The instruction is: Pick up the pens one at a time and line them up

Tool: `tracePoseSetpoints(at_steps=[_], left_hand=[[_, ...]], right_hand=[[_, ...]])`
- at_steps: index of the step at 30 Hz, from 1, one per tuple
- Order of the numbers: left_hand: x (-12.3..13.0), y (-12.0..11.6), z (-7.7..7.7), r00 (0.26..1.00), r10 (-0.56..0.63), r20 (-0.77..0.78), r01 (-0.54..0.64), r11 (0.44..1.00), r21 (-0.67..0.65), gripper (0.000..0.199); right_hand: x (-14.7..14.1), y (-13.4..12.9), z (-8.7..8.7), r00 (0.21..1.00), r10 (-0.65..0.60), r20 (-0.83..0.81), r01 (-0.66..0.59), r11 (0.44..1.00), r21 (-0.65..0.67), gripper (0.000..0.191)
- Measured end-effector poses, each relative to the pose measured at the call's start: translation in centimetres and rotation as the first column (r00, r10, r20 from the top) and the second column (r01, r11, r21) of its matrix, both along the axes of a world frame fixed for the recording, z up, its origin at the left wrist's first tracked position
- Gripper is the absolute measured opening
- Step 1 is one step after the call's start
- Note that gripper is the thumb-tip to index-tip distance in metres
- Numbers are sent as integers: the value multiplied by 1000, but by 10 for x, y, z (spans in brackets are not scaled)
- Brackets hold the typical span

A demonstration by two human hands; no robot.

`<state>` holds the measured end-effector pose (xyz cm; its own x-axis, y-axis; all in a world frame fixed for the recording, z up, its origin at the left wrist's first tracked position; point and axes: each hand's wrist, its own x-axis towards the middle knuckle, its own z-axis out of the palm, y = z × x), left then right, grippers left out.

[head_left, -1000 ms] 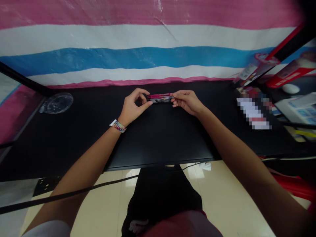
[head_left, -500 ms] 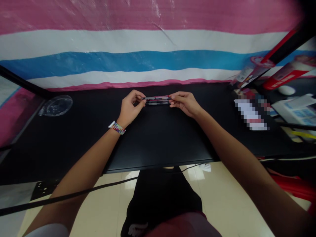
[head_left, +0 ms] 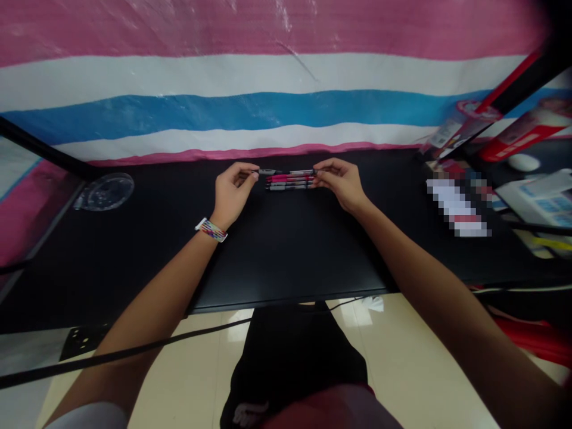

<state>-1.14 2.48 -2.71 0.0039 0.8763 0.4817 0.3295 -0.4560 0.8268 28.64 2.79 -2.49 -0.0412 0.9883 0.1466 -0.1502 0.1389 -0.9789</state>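
Observation:
My left hand [head_left: 235,190] pinches the left end of a grey and black pen [head_left: 272,172] above the black desk's back part. At that pen's right end are the closed fingers of my right hand [head_left: 342,183]. Just nearer to me, a pink pen [head_left: 286,178] and a grey pen [head_left: 286,186] lie side by side in a row with others, roughly parallel to the held one. Their right ends reach the fingertips of my right hand. A woven multicoloured band is round my left wrist.
A clear plastic lid [head_left: 108,192] lies at the left on the black desk [head_left: 286,250]. At the right are a clear cup [head_left: 460,128], a red and white container [head_left: 518,134], a white rounded object [head_left: 524,162] and papers. A striped sheet [head_left: 268,110] hangs behind.
The grey and black pen has moved away from the other pens, towards the back. A pink pen now shows between them. My hands have moved slightly apart.

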Motion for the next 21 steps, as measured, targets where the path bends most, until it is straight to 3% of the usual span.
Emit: tracePoseSetpoints(at_steps=[8,21], left_hand=[[-2,0,1,999,13,33,-13,1000,8,14],[-2,-1,1,999,35,10,-35,999,30,14]], right_hand=[[1,3,0,991,-130,45,128,991,39,16],[5,4,3,987,-150,53,148,988,42,19]])
